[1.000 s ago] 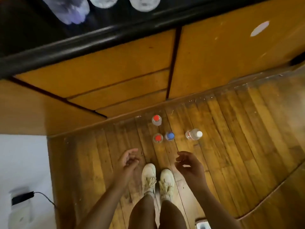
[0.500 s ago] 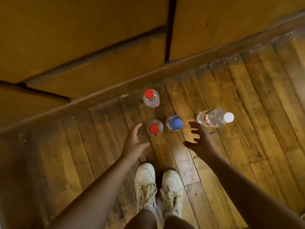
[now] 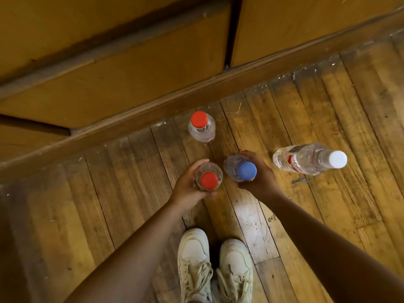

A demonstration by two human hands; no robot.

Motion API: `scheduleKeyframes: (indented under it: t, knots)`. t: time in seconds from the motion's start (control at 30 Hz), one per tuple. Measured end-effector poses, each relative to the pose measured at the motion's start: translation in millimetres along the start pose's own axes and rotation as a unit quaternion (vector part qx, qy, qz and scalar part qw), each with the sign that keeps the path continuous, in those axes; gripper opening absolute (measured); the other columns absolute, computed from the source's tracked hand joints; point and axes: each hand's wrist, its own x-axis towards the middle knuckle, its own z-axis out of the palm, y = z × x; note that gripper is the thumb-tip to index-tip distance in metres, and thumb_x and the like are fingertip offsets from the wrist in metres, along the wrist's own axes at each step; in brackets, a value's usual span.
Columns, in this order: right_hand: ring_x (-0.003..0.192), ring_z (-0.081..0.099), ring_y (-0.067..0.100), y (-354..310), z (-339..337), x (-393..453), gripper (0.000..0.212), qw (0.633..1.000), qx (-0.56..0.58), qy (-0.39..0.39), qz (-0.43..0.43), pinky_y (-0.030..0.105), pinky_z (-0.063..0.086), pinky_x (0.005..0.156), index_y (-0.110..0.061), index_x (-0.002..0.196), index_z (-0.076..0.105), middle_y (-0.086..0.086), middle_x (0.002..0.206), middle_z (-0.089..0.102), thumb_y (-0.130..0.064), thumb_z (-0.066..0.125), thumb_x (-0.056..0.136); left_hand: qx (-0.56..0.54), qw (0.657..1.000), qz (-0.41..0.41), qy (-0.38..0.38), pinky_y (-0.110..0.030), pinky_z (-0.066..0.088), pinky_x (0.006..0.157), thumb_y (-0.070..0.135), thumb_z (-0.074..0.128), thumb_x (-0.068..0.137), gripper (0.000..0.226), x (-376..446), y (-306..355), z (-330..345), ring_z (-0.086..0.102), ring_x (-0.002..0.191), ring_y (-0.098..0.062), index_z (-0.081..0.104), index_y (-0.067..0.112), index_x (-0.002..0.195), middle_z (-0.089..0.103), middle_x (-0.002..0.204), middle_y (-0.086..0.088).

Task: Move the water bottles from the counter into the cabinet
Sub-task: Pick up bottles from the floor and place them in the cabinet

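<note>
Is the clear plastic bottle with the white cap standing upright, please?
Upright: the clear plastic bottle with the white cap stands on the wooden floor, cap up.

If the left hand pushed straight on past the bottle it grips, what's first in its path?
Probably the other red-capped clear plastic bottle, standing just beyond the left hand; depth is hard to judge.

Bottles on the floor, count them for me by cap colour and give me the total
Red cap: 2, the far red-capped bottle standing free, and the near red-capped bottle gripped by the left hand
Blue cap: 1, the blue-capped bottle gripped by the right hand
White cap: 1, the white-capped bottle, untouched
Total: 4
</note>
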Motion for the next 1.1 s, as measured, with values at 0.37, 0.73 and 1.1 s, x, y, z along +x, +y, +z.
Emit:
scheduleKeyframes:
  t: [0.37, 0.73, 1.1]
  knots:
    - [0.101, 0.060, 0.021, -26, -12, -56, 0.067, 0.992, 0.081, 0.029, 0.088, 0.043, 0.049, 0.085, -0.029, 0.104, 0.051, 0.002, 0.107, 0.062, 0.010, 0.078, 0.057, -0.027, 0.997, -0.067, -0.011, -0.011, 0.050, 0.071, -0.002, 0.081, 0.061, 0.061, -53, 22, -24, 0.061, 0.095, -0.007, 0.055, 0.021, 0.111, 0.064, 0.098, 0.010]
    - [0.090, 0.065, 0.024, -164, -88, -208, 0.053, 0.966, 0.192, 0.006, 0.170, 0.028, 0.054, 0.070, -0.004, 0.106, 0.060, 0.012, 0.096, 0.069, 0.015, 0.075, 0.059, -0.045, 0.994, -0.093, 0.019, -0.024, 0.051, 0.080, 0.050, 0.090, 0.023, 0.093, -227, 162, -86, 0.060, 0.104, -0.015, 0.056, 0.030, 0.108, 0.064, 0.111, 0.002]
    - [0.088, 0.069, 0.021, -362, -151, -310, 0.062, 0.963, 0.249, -0.043, 0.088, 0.026, 0.054, 0.065, -0.022, 0.094, 0.068, 0.007, 0.094, 0.072, -0.031, 0.089, 0.037, -0.122, 0.992, 0.011, 0.043, -0.014, 0.051, 0.066, 0.053, 0.088, 0.029, 0.085, -379, 326, -121, 0.069, 0.087, -0.006, 0.062, 0.020, 0.102, 0.073, 0.089, 0.012]
